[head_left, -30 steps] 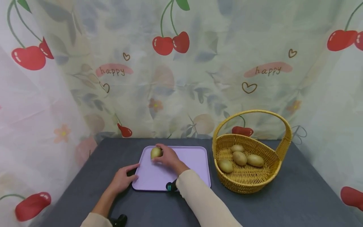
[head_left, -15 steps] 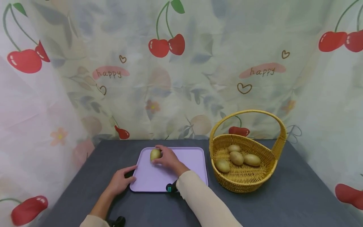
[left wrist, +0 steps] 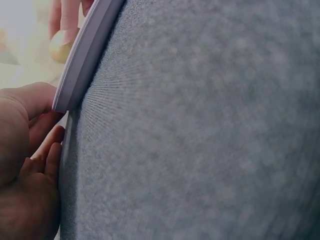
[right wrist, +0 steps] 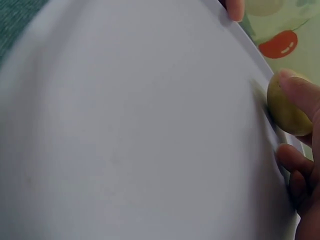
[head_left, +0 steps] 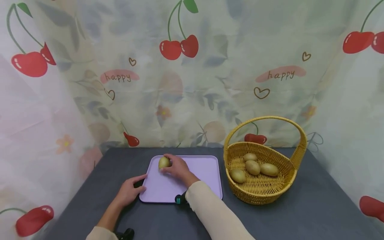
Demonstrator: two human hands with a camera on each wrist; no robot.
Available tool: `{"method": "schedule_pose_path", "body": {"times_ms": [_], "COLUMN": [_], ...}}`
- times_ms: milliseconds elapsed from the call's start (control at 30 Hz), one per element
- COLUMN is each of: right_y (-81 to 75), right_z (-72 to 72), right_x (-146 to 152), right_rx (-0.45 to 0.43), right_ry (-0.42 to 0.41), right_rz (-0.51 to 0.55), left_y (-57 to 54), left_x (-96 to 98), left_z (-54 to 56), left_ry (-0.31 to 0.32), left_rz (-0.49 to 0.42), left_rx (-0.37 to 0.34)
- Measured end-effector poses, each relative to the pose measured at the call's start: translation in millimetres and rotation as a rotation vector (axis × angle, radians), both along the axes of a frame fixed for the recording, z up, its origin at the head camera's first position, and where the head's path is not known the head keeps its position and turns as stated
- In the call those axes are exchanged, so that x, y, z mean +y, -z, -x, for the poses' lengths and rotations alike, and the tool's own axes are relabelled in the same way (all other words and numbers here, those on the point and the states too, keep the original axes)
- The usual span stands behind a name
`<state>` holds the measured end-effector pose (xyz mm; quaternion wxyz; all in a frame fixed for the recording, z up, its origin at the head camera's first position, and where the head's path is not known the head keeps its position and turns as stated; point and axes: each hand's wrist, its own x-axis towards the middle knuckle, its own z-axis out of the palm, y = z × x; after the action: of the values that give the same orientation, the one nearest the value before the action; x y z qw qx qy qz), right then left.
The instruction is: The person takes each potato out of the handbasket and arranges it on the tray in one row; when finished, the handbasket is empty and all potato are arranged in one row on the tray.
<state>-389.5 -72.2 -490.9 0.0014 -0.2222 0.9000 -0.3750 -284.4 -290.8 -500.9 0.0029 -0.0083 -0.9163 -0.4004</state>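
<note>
My right hand (head_left: 178,166) grips a yellowish-brown potato (head_left: 163,162) between thumb and fingers, at the far left part of a lilac tray (head_left: 195,180). Close up in the right wrist view, thumb and fingers hold that potato (right wrist: 287,107) low over the tray, beside its rim; whether its underside touches is hard to tell. Fingertips of my left hand (head_left: 128,192) touch the tray's left edge, with thumb and forefinger spread apart. The left wrist view has this hand (left wrist: 25,145) against the tray rim (left wrist: 80,65), its other fingers loosely bent beside the table.
Right of the tray stands a yellow wicker basket (head_left: 259,199) with a tall arched handle (head_left: 270,117). Several potatoes (head_left: 253,167) lie in it. The dark grey table (head_left: 162,220) backs onto a cherry-printed curtain (head_left: 195,100), which also hangs at both sides.
The view shifts slightly with the head. Both hands, the gripped potato, the tray and the basket otherwise keep nearly the same places.
</note>
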Motion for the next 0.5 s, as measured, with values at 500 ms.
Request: {"method": "schedule_pose_path", "body": {"times_ms": [500], "right_y": [0.2], "right_z": [2.1], "right_x": [6.4], "right_rx": [-0.018], "right_ry": [-0.019], "right_rz": [0.044], "left_y": [0.5], "left_x": [1.4], "left_z": [-0.2], "left_ry": [0.001], "left_rz": [0.006], "left_rx": [0.005]}}
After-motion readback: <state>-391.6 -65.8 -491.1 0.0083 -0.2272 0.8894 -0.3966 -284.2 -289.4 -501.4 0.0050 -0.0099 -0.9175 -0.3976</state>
